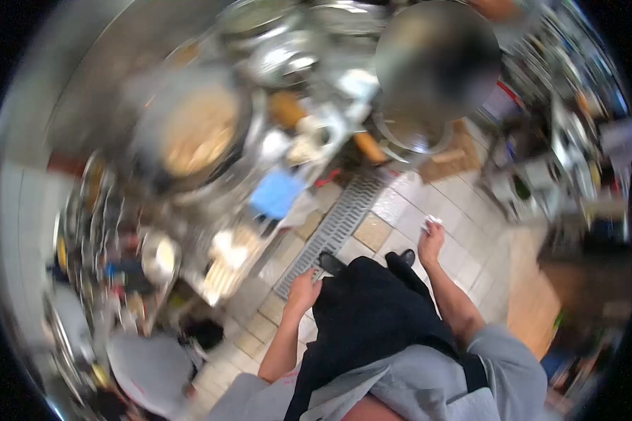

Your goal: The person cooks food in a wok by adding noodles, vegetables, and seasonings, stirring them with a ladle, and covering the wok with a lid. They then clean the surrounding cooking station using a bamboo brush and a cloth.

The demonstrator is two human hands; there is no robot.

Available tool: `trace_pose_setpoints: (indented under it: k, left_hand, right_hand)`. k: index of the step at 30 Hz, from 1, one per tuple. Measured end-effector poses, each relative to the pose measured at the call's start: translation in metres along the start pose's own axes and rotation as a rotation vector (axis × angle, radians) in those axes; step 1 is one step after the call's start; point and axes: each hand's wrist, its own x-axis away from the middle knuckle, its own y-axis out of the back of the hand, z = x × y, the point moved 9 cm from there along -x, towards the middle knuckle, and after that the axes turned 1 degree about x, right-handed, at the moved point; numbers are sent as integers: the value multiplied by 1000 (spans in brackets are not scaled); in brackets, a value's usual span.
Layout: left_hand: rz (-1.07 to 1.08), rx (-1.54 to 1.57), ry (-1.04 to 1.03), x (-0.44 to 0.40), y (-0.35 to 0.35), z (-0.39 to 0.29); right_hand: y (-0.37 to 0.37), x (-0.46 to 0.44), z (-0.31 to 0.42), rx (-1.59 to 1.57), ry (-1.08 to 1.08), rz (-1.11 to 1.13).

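Protruding beyond the right hand (pixel 431 245), away from the wrist, one white scrap (pixel 432 222) is pinched in the fingertips; long axis indistinct. Left hand (pixel 303 292): farther off, fingers curled; whether anything is gripped cannot be told.

The single view looks from the wearer's head, steeply down over the long black cloth apron (pixel 379 302) and forward across the pale square-tiled floor (pixel 400 207). Its wide, round field, black at the corners, takes in the bare left hand (pixel 302 291) and bare right hand (pixel 432 242) fairly near, with the large, dark, round pan (pixel 147 151) farther forward, to the left.
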Motion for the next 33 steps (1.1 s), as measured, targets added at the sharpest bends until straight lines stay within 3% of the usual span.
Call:
trace_pose_setpoints:
  k: [4, 9, 13, 14, 17, 21, 25, 27, 30, 33]
  left_hand:
    - [73, -84, -161, -32, -32, -55]
    - [330, -274, -319, -59, -101, -149]
    - [433, -207, -292, -96, -153, -192]
    - [457, -451, -364, -76, -157, -247]
    - [557, -426, -393, -96, -194, -289]
    - [602, -515, -606, -60, -235, -383]
    - [809, -462, -698, -102, -287, -372]
    - [802, -503, -745, -115, -307, -373]
    - [820, -693, -884, -61, -302, -417]
    - [875, -839, -948, -71, -317, -414]
  right_hand:
    - [54, 8, -85, -16, -175, -182]
    - [153, 35, -157, -60, -462, -420]
    - [219, 66, -213, -112, -635, -611]
    - [231, 78, -229, -142, -692, -656]
    - [268, 107, -268, -118, -758, -782]
    - [309, 149, -310, -139, -925, -916]
    - [338, 199, -330, -30, -1043, -1039]
    - [336, 228, -333, -32, -1137, -1103]
    - [328, 273, -320, 89, -1224, -1136]
    - [325, 310, -297, 188, -1287, -1183]
